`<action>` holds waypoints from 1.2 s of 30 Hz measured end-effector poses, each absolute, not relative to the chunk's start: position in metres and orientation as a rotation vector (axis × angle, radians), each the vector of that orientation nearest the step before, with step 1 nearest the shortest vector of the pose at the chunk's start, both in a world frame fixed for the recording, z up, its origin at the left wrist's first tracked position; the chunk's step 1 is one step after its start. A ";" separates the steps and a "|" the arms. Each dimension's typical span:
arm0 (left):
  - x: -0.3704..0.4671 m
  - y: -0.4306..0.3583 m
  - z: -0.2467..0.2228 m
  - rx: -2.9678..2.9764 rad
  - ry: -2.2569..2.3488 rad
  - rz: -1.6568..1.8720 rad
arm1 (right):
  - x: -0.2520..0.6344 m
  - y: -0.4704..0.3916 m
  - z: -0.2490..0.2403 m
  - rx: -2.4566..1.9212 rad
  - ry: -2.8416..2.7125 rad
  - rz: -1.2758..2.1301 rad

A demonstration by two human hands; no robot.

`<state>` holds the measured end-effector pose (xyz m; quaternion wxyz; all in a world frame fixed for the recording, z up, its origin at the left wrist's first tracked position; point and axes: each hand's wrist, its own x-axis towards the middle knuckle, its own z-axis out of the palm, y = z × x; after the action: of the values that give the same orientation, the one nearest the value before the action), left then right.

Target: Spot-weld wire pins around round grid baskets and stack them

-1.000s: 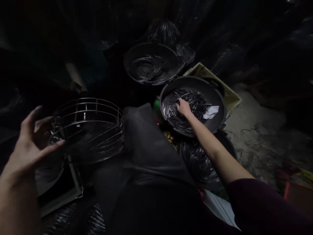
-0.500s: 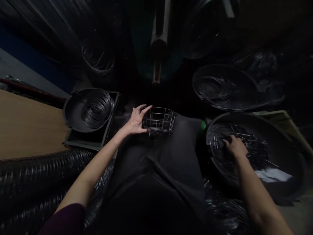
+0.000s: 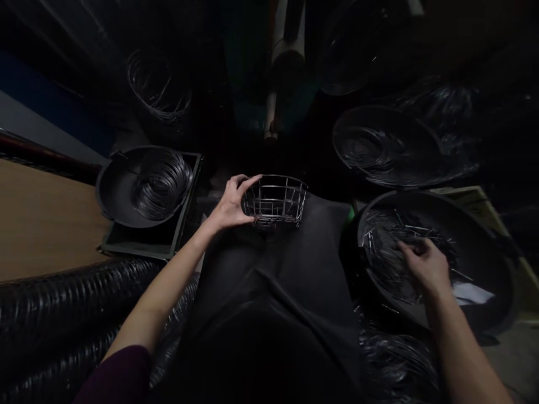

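Wire basket (image 3: 286,200), 1 pc., ctr. of frame, above dark cloth (image 3: 295,247); L hand (image 3: 229,210) at its L side, thumb and fingers apart, clamped on top and bottom wires. R hand (image 3: 432,269), R of frame: chg. since last view, raised off loose metal rods (image 3: 415,229), so picking looks paused or done; fingers curled, nearly together, contents can't tell. Rods plus white scrap (image 3: 474,293) in lg. dark pan (image 3: 480,241). Wire coil (image 3: 164,185), L of frame.

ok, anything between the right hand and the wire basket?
The pan's left rim does: it lies between the right hand, over the metal pieces, and the wire basket in the left hand. Past it, dark cloth. The green patch by the rim is too dim to place.
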<state>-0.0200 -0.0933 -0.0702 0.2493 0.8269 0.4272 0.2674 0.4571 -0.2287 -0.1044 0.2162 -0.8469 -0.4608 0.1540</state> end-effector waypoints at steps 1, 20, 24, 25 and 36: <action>-0.020 -0.091 -0.066 2.281 1.168 0.740 | 0.440 -0.223 -0.095 -2.293 -1.232 0.505; -0.021 -0.095 -0.064 2.431 1.168 0.765 | 0.422 -0.206 -0.097 -2.358 -1.212 0.491; -0.021 -0.094 -0.063 2.415 1.203 0.757 | 0.400 -0.199 -0.089 -2.214 -1.310 0.504; -0.021 -0.094 -0.063 2.411 1.210 0.762 | 0.391 -0.194 -0.086 -2.174 -1.343 0.533; -0.017 -0.096 -0.071 2.418 1.153 0.823 | 0.324 -0.008 -0.099 -1.755 -1.962 1.338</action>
<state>-0.0172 -0.0957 -0.0707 0.1690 0.8504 0.4055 0.2895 0.3237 -0.0077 -0.0995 0.0942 -0.5915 -0.6615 0.4513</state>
